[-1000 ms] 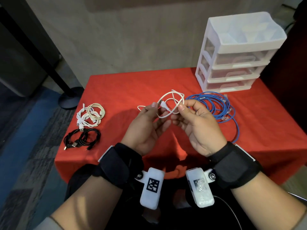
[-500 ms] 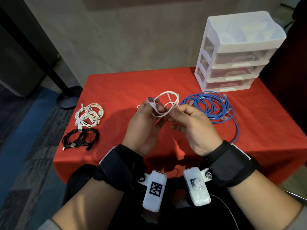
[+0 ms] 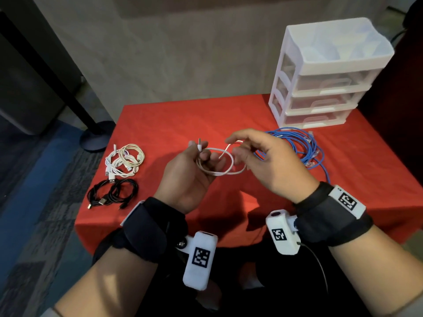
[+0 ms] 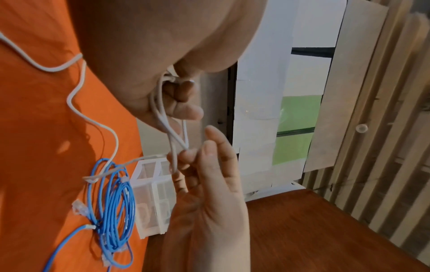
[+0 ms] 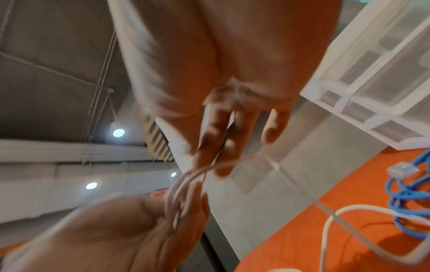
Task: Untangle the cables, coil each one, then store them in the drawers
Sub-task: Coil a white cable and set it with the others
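Above red table (image 3: 160,124) | two hands grip 1 white cable (image 3: 219,173) | 3 cable bundles lying | 3 drawers (image 3: 320,101)

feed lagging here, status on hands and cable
Left hand grips white cable coil, plug up. Right hand pinches its loop. Drawers closed, blue cable in front.

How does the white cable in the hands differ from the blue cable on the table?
The white cable is held up in a small loop by the left hand and right hand; the blue cable lies untouched on the red tablecloth before the drawer unit. White makes few turns, blue many. Both are looped and outside the drawers.
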Demonstrator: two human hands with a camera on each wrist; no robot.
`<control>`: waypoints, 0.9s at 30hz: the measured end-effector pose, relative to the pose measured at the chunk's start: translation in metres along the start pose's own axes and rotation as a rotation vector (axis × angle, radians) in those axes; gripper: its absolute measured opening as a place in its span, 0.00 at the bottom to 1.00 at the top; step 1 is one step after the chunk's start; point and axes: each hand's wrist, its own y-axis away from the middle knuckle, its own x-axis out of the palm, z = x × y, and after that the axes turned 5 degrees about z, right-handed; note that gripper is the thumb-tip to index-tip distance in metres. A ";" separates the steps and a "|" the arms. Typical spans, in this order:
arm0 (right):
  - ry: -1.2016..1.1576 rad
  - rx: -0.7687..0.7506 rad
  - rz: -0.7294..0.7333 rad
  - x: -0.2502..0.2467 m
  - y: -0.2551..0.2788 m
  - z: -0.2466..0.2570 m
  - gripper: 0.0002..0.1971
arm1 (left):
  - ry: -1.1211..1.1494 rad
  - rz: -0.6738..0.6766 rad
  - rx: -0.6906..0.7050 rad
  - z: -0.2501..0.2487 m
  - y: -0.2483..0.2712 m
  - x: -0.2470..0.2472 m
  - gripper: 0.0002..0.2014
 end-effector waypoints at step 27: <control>0.363 -0.227 0.240 -0.026 -0.037 0.012 0.08 | -1.031 0.276 0.278 -0.020 0.020 -0.007 0.16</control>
